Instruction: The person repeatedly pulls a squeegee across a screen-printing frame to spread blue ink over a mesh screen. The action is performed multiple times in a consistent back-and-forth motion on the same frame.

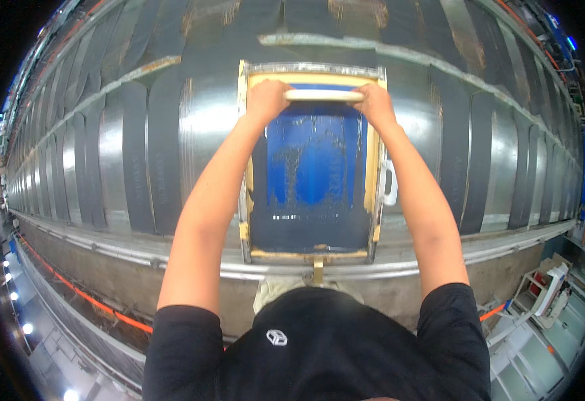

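A screen-printing frame (pixel 378 230) lies flat before me, its blue mesh (pixel 306 160) streaked with dark marks and its inner border yellowish. Across the far end of the mesh sits a squeegee (pixel 324 95) with a pale, rounded grip. My left hand (pixel 268 100) is closed round its left end, and my right hand (pixel 376 105) grips the right end. Both arms are stretched forward over the frame's sides. What the squeegee's blade touches is mostly hidden beneath the grip. A white handle (pixel 390 182) sticks out at the frame's right side, beside my right forearm.
A long metal table (pixel 206 134) runs left and right under the frame, with dark cloth-like panels (pixel 135 157) laid at intervals. A rail (pixel 152 260) follows its near edge. At the lower right stands a rack with white and red items (pixel 547 291).
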{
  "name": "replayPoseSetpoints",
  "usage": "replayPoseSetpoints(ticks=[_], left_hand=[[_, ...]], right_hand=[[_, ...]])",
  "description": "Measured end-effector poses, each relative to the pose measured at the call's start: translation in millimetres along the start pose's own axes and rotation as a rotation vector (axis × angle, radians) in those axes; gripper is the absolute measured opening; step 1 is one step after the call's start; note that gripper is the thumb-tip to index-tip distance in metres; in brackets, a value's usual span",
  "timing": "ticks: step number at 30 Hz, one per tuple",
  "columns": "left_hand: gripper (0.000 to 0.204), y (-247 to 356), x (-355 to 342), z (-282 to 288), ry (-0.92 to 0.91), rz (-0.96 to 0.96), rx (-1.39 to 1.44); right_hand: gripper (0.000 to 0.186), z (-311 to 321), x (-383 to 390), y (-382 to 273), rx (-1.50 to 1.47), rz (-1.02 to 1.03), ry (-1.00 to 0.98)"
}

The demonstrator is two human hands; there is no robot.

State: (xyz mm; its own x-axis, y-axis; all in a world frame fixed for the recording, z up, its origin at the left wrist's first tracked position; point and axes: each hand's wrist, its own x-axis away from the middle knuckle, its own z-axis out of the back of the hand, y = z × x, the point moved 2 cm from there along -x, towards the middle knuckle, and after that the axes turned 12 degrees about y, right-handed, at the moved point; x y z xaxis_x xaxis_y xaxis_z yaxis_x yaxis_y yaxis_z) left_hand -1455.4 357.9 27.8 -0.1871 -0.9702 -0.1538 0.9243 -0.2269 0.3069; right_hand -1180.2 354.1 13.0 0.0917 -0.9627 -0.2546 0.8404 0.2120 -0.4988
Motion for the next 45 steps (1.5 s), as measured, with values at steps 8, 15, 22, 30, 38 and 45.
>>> replayPoseSetpoints(ticks=[8,15,22,30,38,45], left_hand=[[0.030,34,144,9,-0.083,0.014,0.067],[0.031,70,336,18,0.022,-0.053,0.102],[0.045,81,359,38,0.027,-0.118,0.033],[0.058,80,369,35,-0.050,-0.132,0.148],[0.061,-43,404,97,-0.019,-0.032,0.158],[0.058,-257,424,192,-0.121,-0.043,0.123]], right_hand=[[0.036,20,164,-23,-0.007,0.090,0.043],[0.041,48,335,-69,-0.097,-0.036,-0.052],[0.050,54,290,-2,-0.424,-0.354,0.131],[0.031,13,181,93,-0.292,-0.469,0.380],[0.027,-29,161,-90,-0.269,-0.418,0.489],[0.026,-165,157,-293,-0.370,-0.427,0.488]])
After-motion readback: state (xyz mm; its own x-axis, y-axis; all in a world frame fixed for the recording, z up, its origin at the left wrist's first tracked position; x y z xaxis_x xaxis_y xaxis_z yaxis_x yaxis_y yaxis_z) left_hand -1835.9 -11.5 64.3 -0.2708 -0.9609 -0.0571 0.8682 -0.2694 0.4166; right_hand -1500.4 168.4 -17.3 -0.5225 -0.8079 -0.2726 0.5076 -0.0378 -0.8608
